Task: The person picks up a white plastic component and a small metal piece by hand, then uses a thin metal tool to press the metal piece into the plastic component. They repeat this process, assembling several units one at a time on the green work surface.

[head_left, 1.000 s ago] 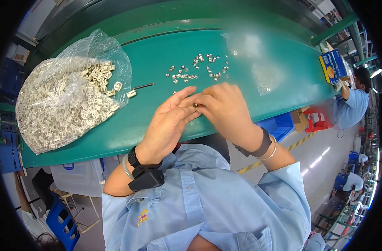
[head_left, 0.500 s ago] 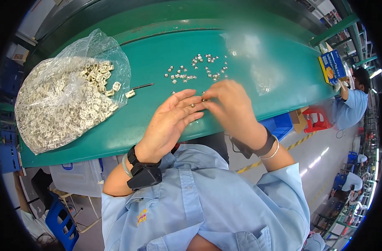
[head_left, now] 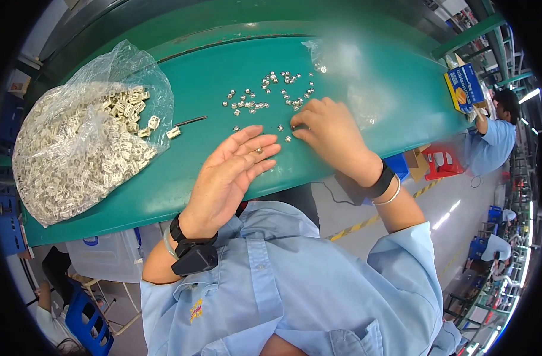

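Your right hand [head_left: 333, 133] partly hides a dark bit [head_left: 293, 126] at its fingers, too small to identify. Whether your left hand [head_left: 223, 172] grips its metal bead [head_left: 259, 151] is unclear. Haze blurs the far right of the table [head_left: 194, 148].

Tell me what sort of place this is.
Probably a factory assembly area: a long green workbench bears a clear bag of small pale parts and scattered shiny metal pieces, and a co-worker in light blue is farther along.
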`<control>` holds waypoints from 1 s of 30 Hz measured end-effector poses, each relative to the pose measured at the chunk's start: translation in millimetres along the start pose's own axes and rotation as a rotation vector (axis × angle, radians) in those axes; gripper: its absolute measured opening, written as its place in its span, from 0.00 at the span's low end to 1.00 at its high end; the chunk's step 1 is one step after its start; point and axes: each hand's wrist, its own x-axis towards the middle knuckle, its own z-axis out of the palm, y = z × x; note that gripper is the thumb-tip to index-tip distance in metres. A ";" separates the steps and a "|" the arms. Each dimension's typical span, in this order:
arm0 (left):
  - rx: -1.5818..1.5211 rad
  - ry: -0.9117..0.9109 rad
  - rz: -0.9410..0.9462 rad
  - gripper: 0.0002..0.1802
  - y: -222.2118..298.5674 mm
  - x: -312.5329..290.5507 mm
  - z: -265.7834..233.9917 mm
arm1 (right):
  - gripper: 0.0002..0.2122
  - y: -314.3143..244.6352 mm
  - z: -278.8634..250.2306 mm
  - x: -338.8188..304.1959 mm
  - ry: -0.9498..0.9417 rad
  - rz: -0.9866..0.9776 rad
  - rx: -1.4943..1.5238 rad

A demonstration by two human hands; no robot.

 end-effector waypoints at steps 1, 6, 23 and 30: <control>-0.008 0.000 -0.004 0.26 0.4 -0.9 1.0 | 0.07 -0.7 0.5 -0.4 -0.005 -0.018 -0.010; -0.035 -0.021 0.000 0.28 0.2 -1.7 5.6 | 0.09 -19.4 -10.8 -7.3 0.110 -0.006 -0.005; -0.007 0.024 0.025 0.29 -2.8 -5.2 -0.8 | 0.04 4.3 7.3 -3.3 0.076 0.052 0.072; -0.015 0.023 0.026 0.29 -2.1 -5.7 0.5 | 0.05 -16.0 -5.0 -1.0 0.127 0.021 0.127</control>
